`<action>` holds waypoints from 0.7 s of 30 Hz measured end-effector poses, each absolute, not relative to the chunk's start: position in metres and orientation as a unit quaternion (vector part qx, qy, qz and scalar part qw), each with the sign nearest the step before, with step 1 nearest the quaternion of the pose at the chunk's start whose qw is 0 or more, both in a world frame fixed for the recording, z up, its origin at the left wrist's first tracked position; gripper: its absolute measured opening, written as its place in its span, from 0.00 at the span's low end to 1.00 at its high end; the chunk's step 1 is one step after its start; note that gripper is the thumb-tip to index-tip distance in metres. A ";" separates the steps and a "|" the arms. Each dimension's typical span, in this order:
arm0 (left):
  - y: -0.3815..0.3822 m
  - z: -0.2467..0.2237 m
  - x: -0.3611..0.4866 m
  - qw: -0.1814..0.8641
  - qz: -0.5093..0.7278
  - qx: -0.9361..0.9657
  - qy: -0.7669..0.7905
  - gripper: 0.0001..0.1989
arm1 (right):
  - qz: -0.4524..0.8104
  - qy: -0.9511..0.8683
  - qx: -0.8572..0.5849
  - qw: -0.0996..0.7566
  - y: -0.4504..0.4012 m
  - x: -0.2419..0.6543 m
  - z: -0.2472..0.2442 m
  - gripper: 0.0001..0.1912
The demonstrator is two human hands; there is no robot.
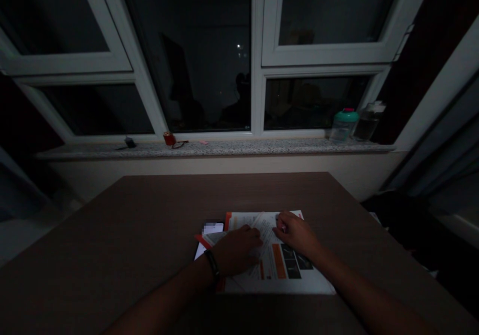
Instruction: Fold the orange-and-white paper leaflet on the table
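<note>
A printed booklet or magazine (314, 281) with orange and dark pictures lies on the brown table. Across its left part rests a triangular transparent ruler or sheet (258, 222), partly hidden. My left hand (237, 249), with a dark band on the wrist, presses down on it with bent fingers. On the right side of the page, my right hand (295, 232) is closed round something small that I cannot make out. Left of the booklet a lit phone (200, 250) is partly covered by a red-edged corner (204, 241).
The table (157, 200) ends at a wall below a window. Along the granite sill (239, 148) are a red jar (169, 138), a small dark item (129, 142), a green-lidded bottle (344, 124) and a clear bottle (368, 121).
</note>
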State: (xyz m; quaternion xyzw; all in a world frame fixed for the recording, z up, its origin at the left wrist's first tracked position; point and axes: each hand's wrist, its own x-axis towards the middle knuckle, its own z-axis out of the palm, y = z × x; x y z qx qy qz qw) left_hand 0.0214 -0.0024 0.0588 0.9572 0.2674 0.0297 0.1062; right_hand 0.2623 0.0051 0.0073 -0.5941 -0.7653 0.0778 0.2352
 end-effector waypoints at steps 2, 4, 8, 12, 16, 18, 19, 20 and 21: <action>-0.002 0.059 0.021 0.109 0.030 0.958 0.264 0.18 | 0.073 -0.757 -0.607 0.232 0.009 0.264 0.007 0.06; -0.001 0.058 0.021 0.107 0.032 0.958 0.262 0.18 | 0.060 -0.740 -0.630 0.230 0.013 0.267 0.007 0.07; -0.001 0.052 0.020 0.106 0.043 0.959 0.260 0.21 | 0.040 -0.718 -0.650 0.244 0.019 0.274 0.004 0.08; -0.002 0.042 0.019 0.106 0.059 0.952 0.280 0.27 | 0.070 -0.726 -0.612 0.305 0.017 0.275 0.001 0.05; -0.002 0.037 0.019 0.105 0.058 0.952 0.281 0.30 | 0.116 -0.745 -0.548 0.361 0.016 0.273 0.000 0.09; -0.003 0.037 0.020 0.105 0.052 0.951 0.286 0.31 | 0.139 -0.752 -0.528 0.369 0.015 0.271 -0.001 0.13; -0.003 0.037 0.021 0.106 0.050 0.950 0.291 0.32 | 0.150 -0.751 -0.525 0.372 0.015 0.270 -0.001 0.15; -0.004 0.038 0.021 0.106 0.047 0.948 0.295 0.32 | 0.161 -0.748 -0.525 0.373 0.015 0.269 -0.002 0.17; -0.004 0.038 0.021 0.107 0.046 0.947 0.298 0.33 | 0.171 -0.745 -0.526 0.373 0.014 0.269 -0.002 0.18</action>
